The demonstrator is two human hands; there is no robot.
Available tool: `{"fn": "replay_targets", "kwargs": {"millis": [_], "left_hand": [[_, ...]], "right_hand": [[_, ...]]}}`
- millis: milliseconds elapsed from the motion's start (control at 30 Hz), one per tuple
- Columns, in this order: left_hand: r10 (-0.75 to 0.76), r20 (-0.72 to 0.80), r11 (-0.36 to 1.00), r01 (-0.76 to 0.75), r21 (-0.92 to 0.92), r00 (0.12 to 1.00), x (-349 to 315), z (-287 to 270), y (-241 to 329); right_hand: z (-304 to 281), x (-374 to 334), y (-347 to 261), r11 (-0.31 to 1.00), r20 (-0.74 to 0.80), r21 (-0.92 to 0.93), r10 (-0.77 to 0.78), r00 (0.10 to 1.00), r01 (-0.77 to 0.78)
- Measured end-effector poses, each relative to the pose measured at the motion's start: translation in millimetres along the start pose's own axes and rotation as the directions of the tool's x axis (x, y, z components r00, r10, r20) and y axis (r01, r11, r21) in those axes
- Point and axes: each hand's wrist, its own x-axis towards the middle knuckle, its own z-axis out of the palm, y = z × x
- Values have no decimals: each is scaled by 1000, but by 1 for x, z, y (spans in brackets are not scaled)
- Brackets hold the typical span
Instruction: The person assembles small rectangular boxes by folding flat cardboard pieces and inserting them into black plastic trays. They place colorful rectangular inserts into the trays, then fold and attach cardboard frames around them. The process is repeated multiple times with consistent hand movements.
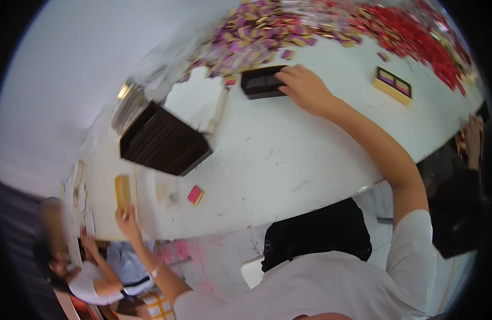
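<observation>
My left hand (130,225) is closed on the lower end of a narrow gold box (123,192) at the table's left side. My right hand (309,92) reaches far forward, its fingers curled over the right end of a black plastic tray (263,82) with divided hollows. Between my hands stands a tall stack of dark brown-black trays (166,140). A small pink and gold wrapped piece (195,195) lies alone near the front edge. At the right, a gold box (393,86) holds a black insert with purple wrapped pieces in it.
Purple and gold wrapped pieces (251,37) are heaped along the far edge, with red ones (422,40) farther right. White card pieces (195,101) are stacked behind the dark trays. A seated person (91,282) works at the left; another person's hand (474,136) shows at the right.
</observation>
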Motion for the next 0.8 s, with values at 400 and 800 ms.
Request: {"fn": "replay_targets", "kwargs": {"millis": [400,800], "left_hand": [[537,723,835,-151,-529,435,-136,110,254],[695,630,719,-321,-616,347,-139,246,304]], "right_hand": [[3,7,14,973,-140,222,90,986,-57],[-100,-43,29,624,614,485,255,747,-612]]}}
